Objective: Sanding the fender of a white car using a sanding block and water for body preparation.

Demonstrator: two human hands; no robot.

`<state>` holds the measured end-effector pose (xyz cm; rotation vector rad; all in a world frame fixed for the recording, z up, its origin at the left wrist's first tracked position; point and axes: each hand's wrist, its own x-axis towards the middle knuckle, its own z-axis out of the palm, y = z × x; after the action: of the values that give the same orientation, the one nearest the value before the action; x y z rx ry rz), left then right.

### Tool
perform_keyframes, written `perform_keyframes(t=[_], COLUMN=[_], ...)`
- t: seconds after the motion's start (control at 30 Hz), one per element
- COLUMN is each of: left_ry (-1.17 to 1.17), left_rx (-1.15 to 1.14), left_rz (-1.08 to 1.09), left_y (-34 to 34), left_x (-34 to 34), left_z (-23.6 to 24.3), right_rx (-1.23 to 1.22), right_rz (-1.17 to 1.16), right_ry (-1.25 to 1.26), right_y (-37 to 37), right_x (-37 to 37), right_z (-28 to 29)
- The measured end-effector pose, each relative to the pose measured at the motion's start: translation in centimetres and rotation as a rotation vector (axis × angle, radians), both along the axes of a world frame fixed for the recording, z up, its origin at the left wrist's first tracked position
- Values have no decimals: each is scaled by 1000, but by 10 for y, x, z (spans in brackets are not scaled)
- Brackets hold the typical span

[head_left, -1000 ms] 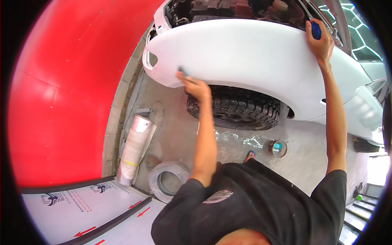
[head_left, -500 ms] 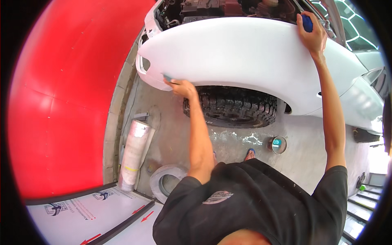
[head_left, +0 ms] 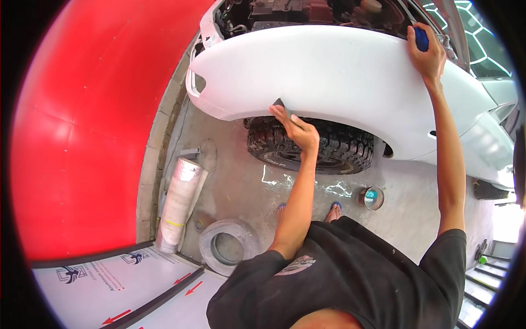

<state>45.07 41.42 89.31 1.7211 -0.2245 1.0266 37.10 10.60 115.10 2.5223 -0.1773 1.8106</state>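
Observation:
The white car fender (head_left: 339,71) curves across the upper middle, above a knobbly black tyre (head_left: 339,151). My left hand (head_left: 298,130) is at the lower edge of the fender, over the wheel arch. A small dark grey piece that looks like sandpaper (head_left: 279,102) sticks out past its fingertips against the paint. At the upper right, my right hand (head_left: 431,60) grips a blue block or sponge (head_left: 421,39) at the fender's top edge, beside the engine bay. The fingers partly hide the block.
Wet patches shine on the concrete floor (head_left: 307,189). A round container (head_left: 382,198) with bluish contents stands near my feet. Left of me are a wrapped roll (head_left: 178,205) and a grey ring-shaped coil (head_left: 249,241). Behind the fender lies the engine bay (head_left: 307,10); a red panel (head_left: 104,120) fills the left.
My left hand has slid right along the fender's lower edge, from near its front end to above the tyre. My right hand still grips the blue block; the whole view has shifted slightly.

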Motion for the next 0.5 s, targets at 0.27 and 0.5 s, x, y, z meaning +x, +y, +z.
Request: perform_keyframes(t=[0.27, 0.5], left_ry=[393, 779], left_rx=[-490, -761], left_rz=[20, 37], left_y=[2, 6], left_x=[13, 19], left_z=[11, 18], right_rx=[9, 0], right_rz=[-30, 11], right_ry=[-5, -28], right_y=[4, 4], right_x=[-3, 1], right_z=[2, 2])
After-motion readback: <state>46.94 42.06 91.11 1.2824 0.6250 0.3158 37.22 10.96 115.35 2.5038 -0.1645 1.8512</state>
